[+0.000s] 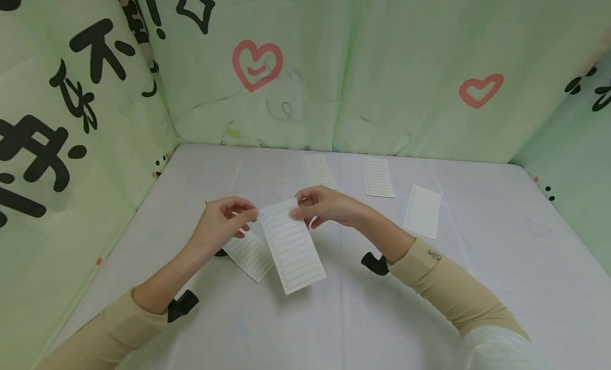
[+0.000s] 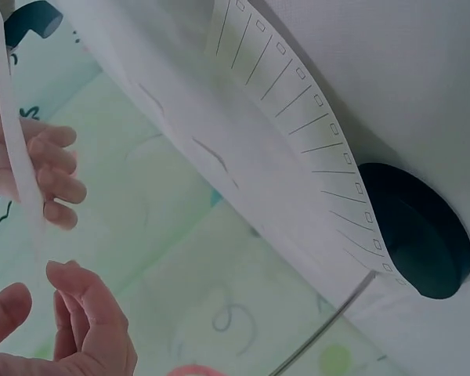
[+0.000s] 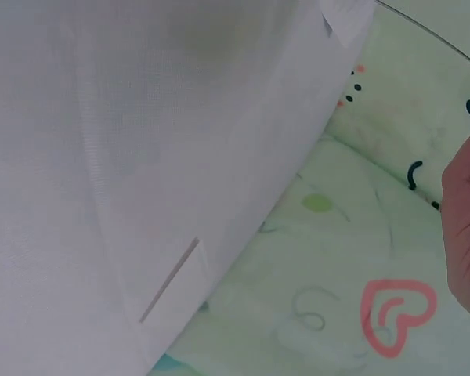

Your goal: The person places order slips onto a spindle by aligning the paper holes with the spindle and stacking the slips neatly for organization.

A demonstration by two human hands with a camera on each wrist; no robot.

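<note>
My right hand pinches a lined paper sheet with small checkboxes by its upper right corner, holding it tilted above the table. My left hand is beside the sheet's upper left corner. In the left wrist view, the left thumb and fingers stand apart with nothing between them. Below lies another lined sheet, bent in the left wrist view, over a dark round base. A thin metal rod rises there, like a bill spike; whether it pierces that sheet I cannot tell.
Three more lined sheets lie farther back on the white table: one behind my right hand, a middle sheet and a right-hand sheet. A green printed curtain walls the back and sides.
</note>
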